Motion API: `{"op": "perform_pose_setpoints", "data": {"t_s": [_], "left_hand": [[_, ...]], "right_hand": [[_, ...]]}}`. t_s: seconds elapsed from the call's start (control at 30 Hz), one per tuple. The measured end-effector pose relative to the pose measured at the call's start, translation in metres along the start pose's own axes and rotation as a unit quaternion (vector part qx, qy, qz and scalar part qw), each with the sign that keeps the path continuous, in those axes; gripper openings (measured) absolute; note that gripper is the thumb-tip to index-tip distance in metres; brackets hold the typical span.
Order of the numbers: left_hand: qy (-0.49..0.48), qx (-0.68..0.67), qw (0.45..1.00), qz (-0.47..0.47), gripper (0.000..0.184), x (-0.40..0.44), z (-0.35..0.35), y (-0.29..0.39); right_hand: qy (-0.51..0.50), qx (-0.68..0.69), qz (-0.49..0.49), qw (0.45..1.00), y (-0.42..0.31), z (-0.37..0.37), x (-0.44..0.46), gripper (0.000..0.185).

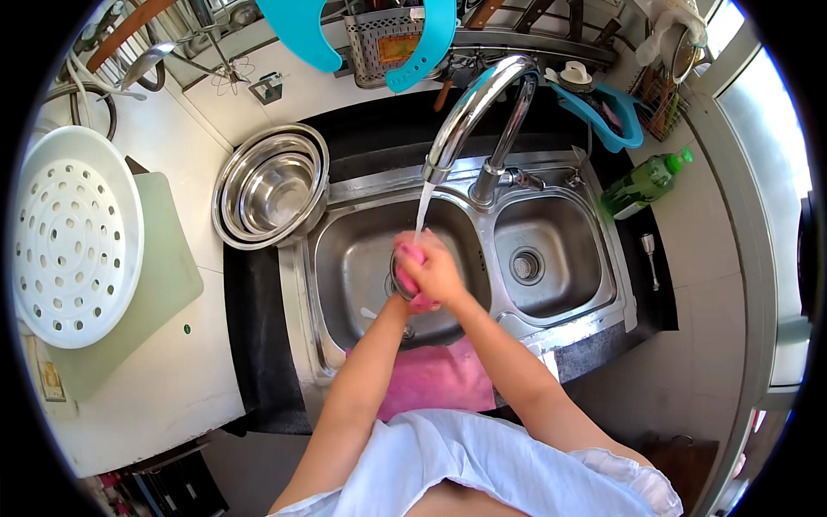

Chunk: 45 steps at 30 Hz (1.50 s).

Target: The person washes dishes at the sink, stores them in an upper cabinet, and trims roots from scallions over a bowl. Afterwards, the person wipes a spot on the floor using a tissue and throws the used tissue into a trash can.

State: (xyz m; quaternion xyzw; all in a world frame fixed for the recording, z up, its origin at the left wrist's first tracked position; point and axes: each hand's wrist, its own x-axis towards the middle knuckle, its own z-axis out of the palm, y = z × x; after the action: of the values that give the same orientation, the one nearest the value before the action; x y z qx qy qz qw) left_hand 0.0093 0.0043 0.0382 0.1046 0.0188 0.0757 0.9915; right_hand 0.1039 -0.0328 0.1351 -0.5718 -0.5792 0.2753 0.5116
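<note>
Right hand (439,272): curled round soft pink cloth (412,256)
Left hand (401,301): mostly hidden, cannot tell its grip
Tap (457,125): glossy arched chrome, running
Sink (351,254): smooth steel, rounded basins

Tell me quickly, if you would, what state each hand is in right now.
Left hand: mostly hidden, so its grip cannot be told.
Right hand: closed on a bunched pink cloth.

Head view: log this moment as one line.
hands: together, overlapping; held: pink item, type unclear; tap: running, stream falling on hands; place: over larger basin; steel bowls: nested, beside sink
</note>
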Motion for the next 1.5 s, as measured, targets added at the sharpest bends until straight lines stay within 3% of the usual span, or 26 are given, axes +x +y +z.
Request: {"op": "perform_pose_setpoints", "data": {"t_s": [0.07, 0.17, 0.23, 0.27, 0.3, 0.33, 0.4, 0.47, 0.53, 0.57, 0.63, 0.77, 0.87, 0.93, 1.03, 1.07, 1.1, 1.13, 1.17, 1.2, 1.23, 1.27, 1.37, 1.43, 1.47, 1.5], "left_hand": [[-0.045, 0.017, 0.998, -0.028, 0.041, -0.003, 0.000, -0.002], [0.003, 0.029, 1.000, 0.002, 0.044, -0.019, -0.010, -0.001], [0.103, 0.021, 0.992, 0.065, 0.047, -0.025, -0.007, -0.001], [0.383, -0.095, 0.913, 0.106, 0.032, -0.028, 0.002, -0.002], [0.380, -0.096, 0.914, 0.107, 0.032, -0.028, -0.002, -0.001], [0.429, -0.007, 0.891, 0.148, 0.025, -0.029, -0.006, 0.001], [0.500, 0.167, 0.822, 0.213, 0.025, -0.029, 0.001, -0.001], [0.517, 0.168, 0.818, 0.185, 0.031, -0.034, 0.008, 0.004], [0.548, 0.189, 0.799, 0.160, 0.036, -0.035, 0.012, 0.007], [0.547, 0.189, 0.799, 0.161, 0.036, -0.035, 0.015, 0.005], [0.553, 0.224, 0.785, 0.165, 0.039, -0.035, 0.027, 0.003], [0.564, 0.234, 0.777, 0.154, 0.043, -0.035, 0.028, -0.003], [0.565, 0.228, 0.776, 0.161, 0.046, -0.032, 0.043, 0.001], [0.522, 0.225, 0.808, 0.157, 0.050, -0.035, 0.044, -0.001], [0.470, 0.185, 0.848, 0.161, 0.058, -0.036, 0.048, -0.003], [0.470, 0.187, 0.847, 0.164, 0.058, -0.036, 0.050, -0.002], [0.457, 0.182, 0.854, 0.168, 0.059, -0.038, 0.053, -0.004], [0.444, 0.176, 0.862, 0.171, 0.060, -0.040, 0.054, -0.006], [0.446, 0.175, 0.861, 0.173, 0.060, -0.045, 0.055, -0.008], [0.419, 0.185, 0.872, 0.173, 0.060, -0.052, 0.055, -0.009], [0.392, 0.196, 0.882, 0.173, 0.060, -0.058, 0.055, -0.007], [0.393, 0.197, 0.881, 0.174, 0.060, -0.062, 0.049, -0.004], [0.403, 0.171, 0.884, 0.162, 0.059, -0.065, 0.037, 0.000], [0.473, 0.215, 0.840, 0.155, 0.057, -0.047, 0.058, -0.003], [0.492, 0.239, 0.825, 0.142, 0.054, -0.040, 0.053, -0.006], [0.494, 0.238, 0.824, 0.142, 0.054, -0.038, 0.054, -0.010]], "right_hand": [[-0.003, 0.080, 0.169, 0.982, -0.006, -0.024, 0.013, 0.027], [0.014, -0.144, 0.005, 0.989, 0.039, -0.044, 0.014, 0.037], [-0.116, -0.335, 0.105, 0.929, 0.022, -0.060, 0.004, 0.040], [-0.116, -0.339, 0.103, 0.928, 0.019, -0.065, 0.004, 0.040], [-0.188, -0.387, 0.134, 0.893, 0.016, -0.069, 0.004, 0.042], [-0.257, -0.430, 0.164, 0.850, 0.015, -0.072, 0.003, 0.044], [-0.246, -0.412, 0.138, 0.867, 0.022, -0.079, 0.000, 0.045], [-0.235, -0.391, 0.114, 0.882, 0.030, -0.088, -0.005, 0.046], [-0.291, -0.216, 0.129, 0.923, 0.033, -0.099, 0.000, 0.043], [-0.291, -0.217, 0.128, 0.923, 0.035, -0.103, 0.001, 0.043], [-0.288, -0.348, 0.089, 0.888, 0.032, -0.108, 0.003, 0.033], [-0.243, -0.362, 0.066, 0.898, -0.001, -0.111, 0.003, 0.030], [-0.241, -0.345, 0.088, 0.903, -0.008, -0.121, 0.012, 0.030], [-0.256, -0.135, 0.232, 0.929, 0.001, -0.145, 0.010, 0.027], [-0.279, -0.209, 0.279, 0.895, 0.058, -0.182, 0.000, 0.029], [-0.280, -0.209, 0.276, 0.896, 0.068, -0.182, -0.006, 0.029], [-0.195, -0.385, 0.099, 0.897, 0.077, -0.181, -0.020, 0.027], [-0.097, -0.533, -0.084, 0.836, 0.076, -0.178, -0.026, 0.025], [-0.098, -0.532, -0.086, 0.837, 0.078, -0.169, -0.025, 0.025], [-0.055, -0.365, -0.023, 0.929, 0.067, -0.147, -0.022, 0.023], [-0.010, -0.182, 0.041, 0.982, 0.053, -0.124, -0.018, 0.022], [-0.052, -0.062, 0.115, 0.990, 0.036, -0.103, -0.018, 0.019], [-0.131, 0.248, 0.259, 0.924, 0.004, -0.040, -0.014, 0.022], [-0.124, 0.354, 0.327, 0.868, -0.015, -0.006, -0.001, 0.024], [-0.124, 0.355, 0.328, 0.867, -0.001, 0.004, 0.005, 0.024], [-0.128, 0.455, 0.328, 0.818, 0.026, 0.017, 0.012, 0.025]]}}
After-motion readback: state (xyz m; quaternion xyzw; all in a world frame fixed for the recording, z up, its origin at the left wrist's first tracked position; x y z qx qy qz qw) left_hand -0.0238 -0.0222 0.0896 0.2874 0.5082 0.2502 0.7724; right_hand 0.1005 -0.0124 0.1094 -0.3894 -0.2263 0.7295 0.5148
